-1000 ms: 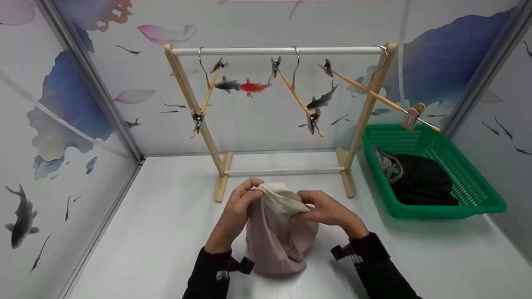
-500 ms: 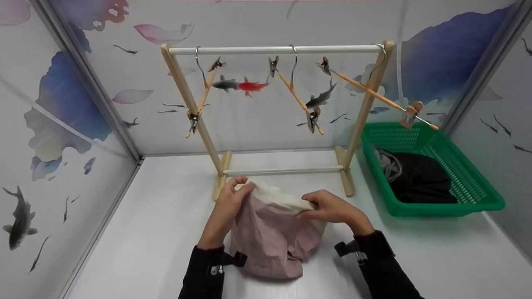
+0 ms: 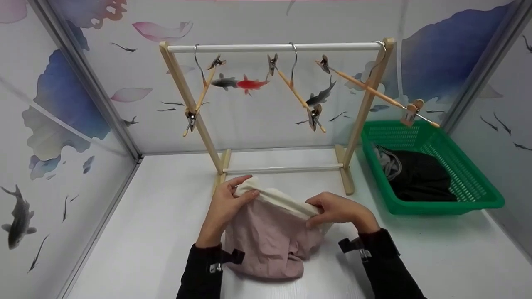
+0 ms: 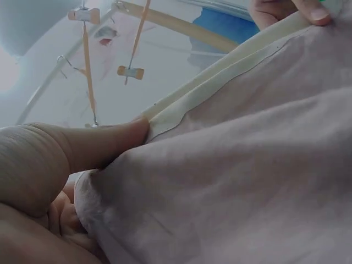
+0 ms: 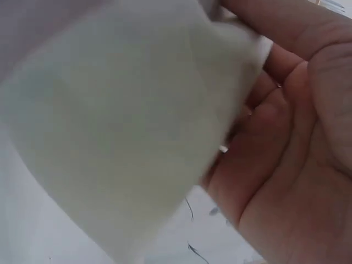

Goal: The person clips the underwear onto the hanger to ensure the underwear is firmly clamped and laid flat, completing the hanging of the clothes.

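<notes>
Pink cloth [image 3: 266, 251], cream edge [image 3: 283, 202], seemingly folded, pinched by left hand [image 3: 224, 204] and right hand [image 3: 340, 209]

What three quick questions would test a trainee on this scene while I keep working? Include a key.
1. Multiple choice: how many wooden hangers hang from the top rail?
A) two
B) three
C) five

2. True or false: the dark clothing lies inside the green basket.

3. Fill in the blank: the left hand and the right hand hold the pink garment at its ____-coloured band.

Key: 1. B; 2. True; 3. cream.
</notes>
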